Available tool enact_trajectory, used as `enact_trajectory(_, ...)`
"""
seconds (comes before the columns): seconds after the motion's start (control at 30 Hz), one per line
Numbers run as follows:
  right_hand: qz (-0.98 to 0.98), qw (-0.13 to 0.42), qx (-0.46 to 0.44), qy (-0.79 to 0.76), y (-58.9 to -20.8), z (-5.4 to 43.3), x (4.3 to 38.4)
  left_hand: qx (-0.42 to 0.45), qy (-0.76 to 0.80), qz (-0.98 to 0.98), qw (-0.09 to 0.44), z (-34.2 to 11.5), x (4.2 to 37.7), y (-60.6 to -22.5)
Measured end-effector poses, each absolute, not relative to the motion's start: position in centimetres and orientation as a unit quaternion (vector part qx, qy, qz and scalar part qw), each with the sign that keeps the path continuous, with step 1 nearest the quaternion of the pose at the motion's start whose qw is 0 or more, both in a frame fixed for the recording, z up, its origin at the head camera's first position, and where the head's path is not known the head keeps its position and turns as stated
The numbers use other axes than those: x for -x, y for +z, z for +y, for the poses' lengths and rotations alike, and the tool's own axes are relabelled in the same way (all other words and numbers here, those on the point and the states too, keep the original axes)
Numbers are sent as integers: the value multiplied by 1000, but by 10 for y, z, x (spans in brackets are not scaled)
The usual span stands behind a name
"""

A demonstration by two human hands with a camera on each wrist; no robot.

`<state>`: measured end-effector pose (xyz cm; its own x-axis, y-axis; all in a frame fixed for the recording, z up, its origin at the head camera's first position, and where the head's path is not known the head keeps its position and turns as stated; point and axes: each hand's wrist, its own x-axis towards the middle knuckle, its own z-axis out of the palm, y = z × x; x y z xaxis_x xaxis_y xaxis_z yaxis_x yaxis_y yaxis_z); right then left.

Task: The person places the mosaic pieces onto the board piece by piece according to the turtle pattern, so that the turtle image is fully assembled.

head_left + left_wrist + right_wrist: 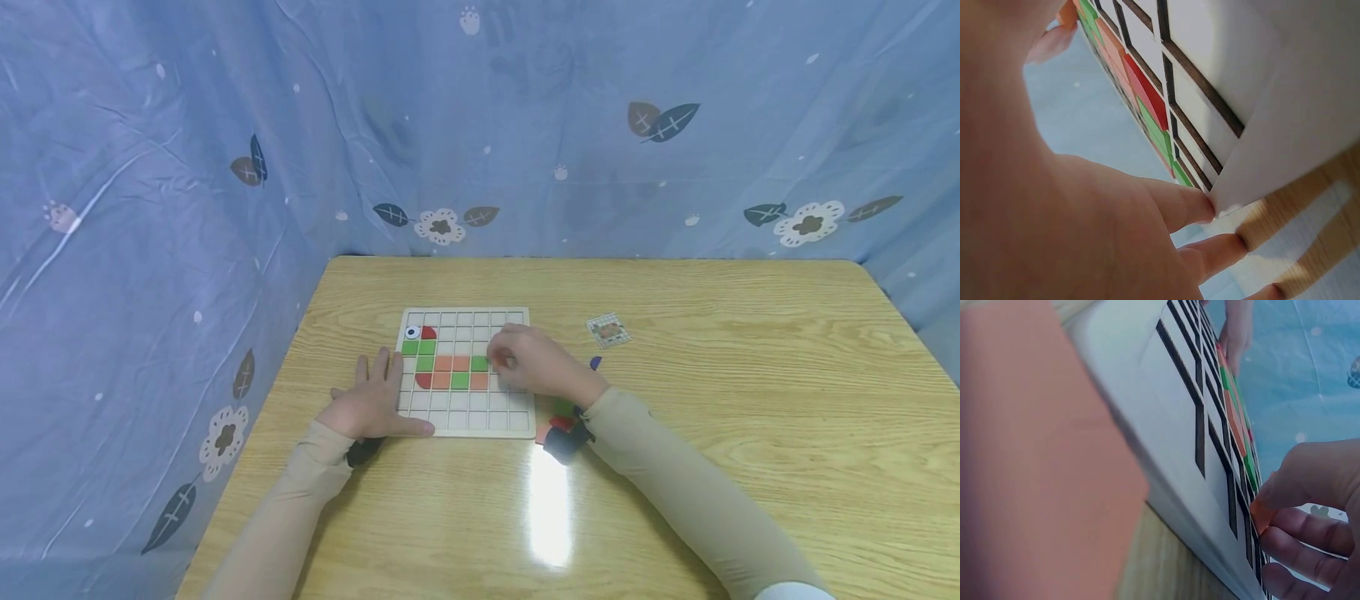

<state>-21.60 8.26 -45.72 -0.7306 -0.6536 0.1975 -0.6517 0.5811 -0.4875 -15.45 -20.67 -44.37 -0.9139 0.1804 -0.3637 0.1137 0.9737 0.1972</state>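
Observation:
A white grid board (480, 422) lies on the table, with green, orange and red tiles and a round eye piece (412, 332) set in its squares. They form a bent, snake-like shape. My left hand (366, 404) rests at the board's left edge, fingers spread and thumb along the front corner. Over the board's right part, my right hand (534, 360) pinches a small orange tile (1262, 515) between thumb and fingers. That tile is right at the grid, beside the green end of the upper row of tiles.
Loose tiles, among them a red one (561, 423) and a blue one (596, 363), lie right of the board, partly hidden by my right wrist. Behind them is a small pattern card (608, 331). A blue patterned curtain (540, 125) hangs behind the wooden table (750, 375).

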Motion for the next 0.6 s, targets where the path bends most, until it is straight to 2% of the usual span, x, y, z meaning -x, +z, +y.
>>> enact_trajectory(0.6,896,25,357,-262,-458,83,215,-77,87,974,194,-207,154,-443)
